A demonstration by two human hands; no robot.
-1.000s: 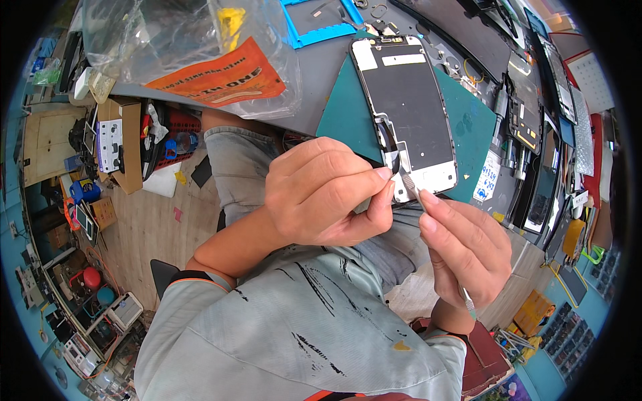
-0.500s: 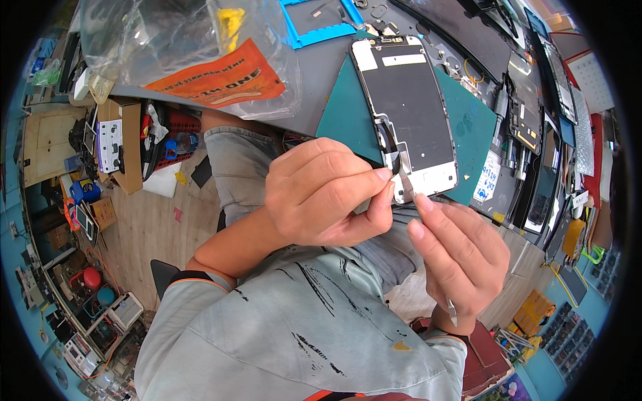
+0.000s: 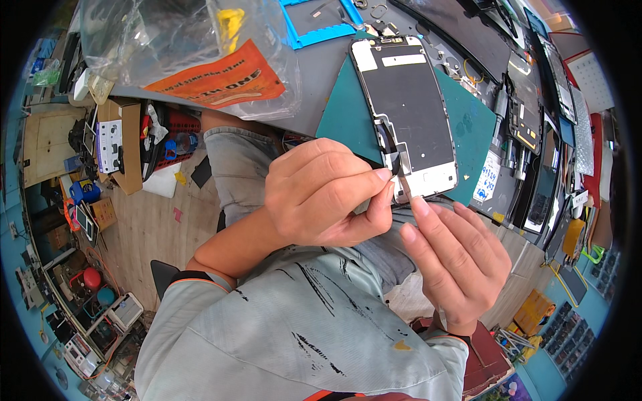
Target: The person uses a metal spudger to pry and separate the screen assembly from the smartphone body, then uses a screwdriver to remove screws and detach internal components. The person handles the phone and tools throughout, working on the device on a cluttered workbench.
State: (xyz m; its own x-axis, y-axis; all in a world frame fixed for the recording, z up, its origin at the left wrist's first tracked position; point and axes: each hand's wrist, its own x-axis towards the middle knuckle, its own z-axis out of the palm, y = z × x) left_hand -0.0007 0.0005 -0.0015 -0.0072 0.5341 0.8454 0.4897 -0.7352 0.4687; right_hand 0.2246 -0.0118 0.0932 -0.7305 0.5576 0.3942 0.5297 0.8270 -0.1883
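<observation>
A phone screen assembly, black back up with white end sections, lies on a green mat. My left hand is closed at the screen's lower left, pinching a dark ribbon cable between thumb and forefinger. A thin metal pry tool touches that same area, its tip beside the cable. My right hand grips the tool from the lower right, fingers pressed along it; part of the shaft is hidden behind the fingers.
A clear plastic bag with an orange label sits at upper left, beside a blue frame. Small parts, screens and circuit boards crowd the bench's right. At left, a cardboard box and red basket stand below the bench.
My right hand's fingers have shifted slightly left and higher along the tool and straightened a little. My left hand and the screen look unmoved.
</observation>
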